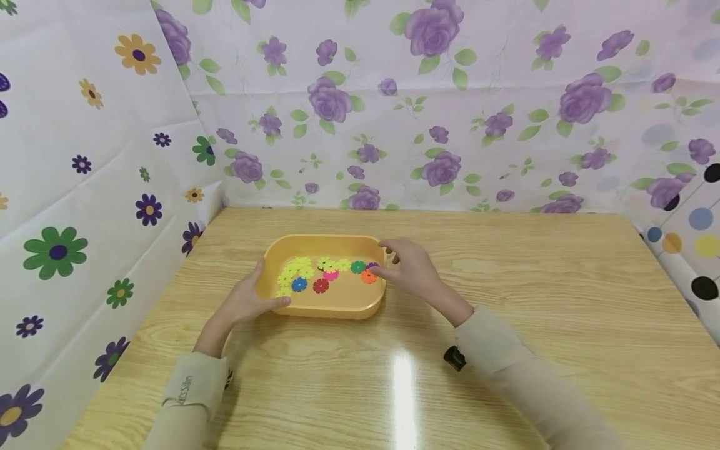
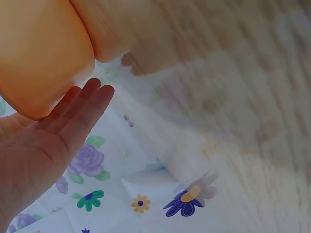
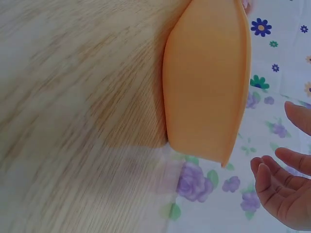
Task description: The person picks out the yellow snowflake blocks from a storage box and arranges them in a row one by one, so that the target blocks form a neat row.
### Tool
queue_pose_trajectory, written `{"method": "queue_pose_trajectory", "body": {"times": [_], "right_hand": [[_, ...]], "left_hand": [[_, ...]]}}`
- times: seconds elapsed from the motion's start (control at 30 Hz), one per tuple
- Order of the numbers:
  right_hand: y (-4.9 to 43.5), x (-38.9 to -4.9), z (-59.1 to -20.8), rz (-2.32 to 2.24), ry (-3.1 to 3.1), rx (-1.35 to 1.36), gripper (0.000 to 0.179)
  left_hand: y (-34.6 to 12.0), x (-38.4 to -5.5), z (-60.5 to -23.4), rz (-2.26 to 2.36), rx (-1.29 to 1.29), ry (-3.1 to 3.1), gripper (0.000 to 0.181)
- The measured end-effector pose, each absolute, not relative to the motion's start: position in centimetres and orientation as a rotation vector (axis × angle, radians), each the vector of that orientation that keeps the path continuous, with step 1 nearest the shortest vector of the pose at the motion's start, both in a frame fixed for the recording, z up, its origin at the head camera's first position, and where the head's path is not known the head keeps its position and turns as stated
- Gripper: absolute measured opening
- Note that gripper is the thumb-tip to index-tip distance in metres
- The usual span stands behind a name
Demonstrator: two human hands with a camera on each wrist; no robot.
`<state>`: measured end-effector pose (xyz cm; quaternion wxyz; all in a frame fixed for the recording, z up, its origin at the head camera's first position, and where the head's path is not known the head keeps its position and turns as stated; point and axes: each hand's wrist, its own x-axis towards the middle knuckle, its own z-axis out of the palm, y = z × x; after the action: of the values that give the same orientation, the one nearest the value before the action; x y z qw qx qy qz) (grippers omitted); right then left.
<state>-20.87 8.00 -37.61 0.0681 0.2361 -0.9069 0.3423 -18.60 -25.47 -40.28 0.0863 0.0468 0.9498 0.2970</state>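
Note:
On the table stands a shallow orange plastic tray (image 1: 326, 312) holding several small notched plastic discs: a cluster of yellow discs (image 1: 289, 272), a blue disc (image 1: 299, 284), a dark red disc (image 1: 321, 286), a green disc (image 1: 358, 267) and an orange disc (image 1: 368, 277) among them. My left hand (image 1: 247, 300) holds the tray's left end, thumb by the front rim; in the left wrist view its fingers (image 2: 80, 109) lie against the outer wall. At the right rim, my right hand (image 1: 413, 269) hovers with thumb and fingers apart and nothing between them; the right wrist view shows those fingers (image 3: 279, 182) loosely bent, away from the wall.
The wood-grain table (image 1: 506, 262) reaches back to a wall cloth with purple roses (image 1: 332, 100). A flower-print cloth (image 1: 84, 187) borders the left side and a dotted cloth (image 1: 683, 250) the right. Below the right sleeve shows a small black device (image 1: 454, 358).

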Motion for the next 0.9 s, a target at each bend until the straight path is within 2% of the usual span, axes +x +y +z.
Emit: {"method": "queue_pose_trajectory", "body": {"times": [0.9], "right_hand": [[1.1, -24.1, -39.2, 1.123, -2.841, 0.772, 0.051]], "left_hand": [[-25.6, -18.7, -40.5, 0.905, 0.119, 2.833, 0.110]]}}
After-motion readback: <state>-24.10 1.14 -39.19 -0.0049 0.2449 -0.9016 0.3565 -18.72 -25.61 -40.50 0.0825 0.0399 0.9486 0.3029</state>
